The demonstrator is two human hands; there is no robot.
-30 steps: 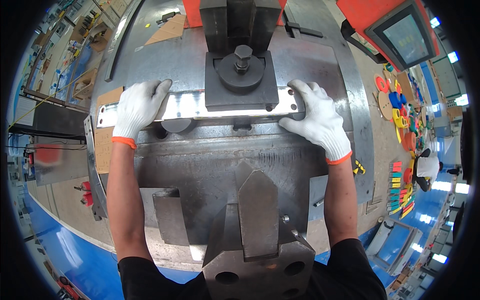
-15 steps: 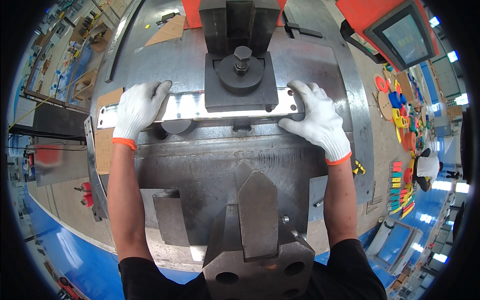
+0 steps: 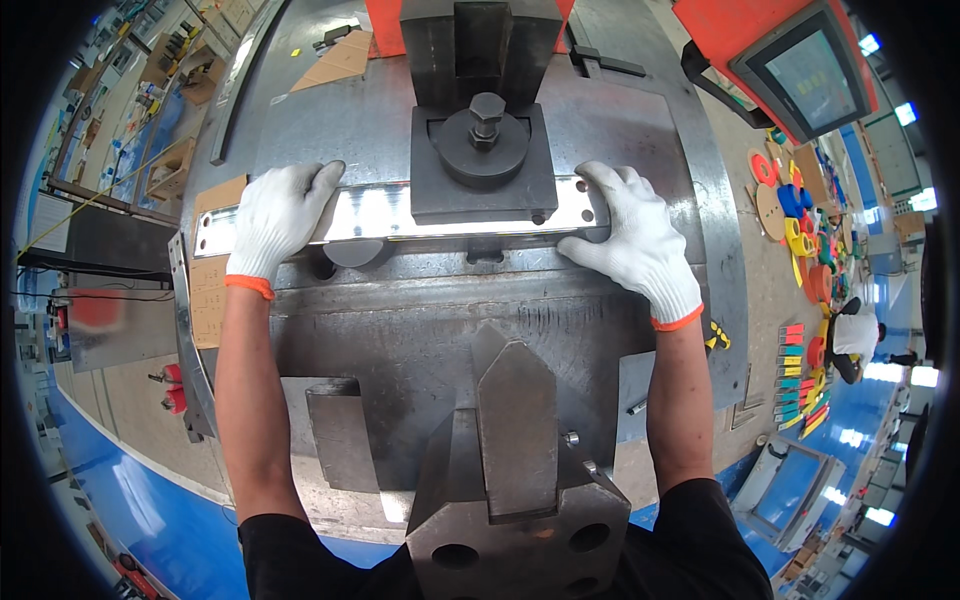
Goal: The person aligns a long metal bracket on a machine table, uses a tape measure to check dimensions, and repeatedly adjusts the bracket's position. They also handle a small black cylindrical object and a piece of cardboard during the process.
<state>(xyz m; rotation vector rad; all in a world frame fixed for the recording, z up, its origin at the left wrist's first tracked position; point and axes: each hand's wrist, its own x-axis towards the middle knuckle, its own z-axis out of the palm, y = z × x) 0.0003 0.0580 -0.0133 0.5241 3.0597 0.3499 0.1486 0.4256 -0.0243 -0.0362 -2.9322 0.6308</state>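
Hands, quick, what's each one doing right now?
Left hand: flat, pressing down on the metal bar.
Right hand: gripping the bar's other end.

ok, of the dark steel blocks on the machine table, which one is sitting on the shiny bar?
The square block with the round disc and hex bolt on top, covering the shiny flat bar midway between both gloved hands. The wedge-nosed block nearer the person lies clear of it.

I see open steel bed (image 3: 420, 320) between my forearms. The wedge-shaped block (image 3: 515, 430) blocks a centre approach from below; the dark die block (image 3: 484, 165) sits across the bright metal bar (image 3: 390, 215) mid-span. Bare plate lies left and right of both.
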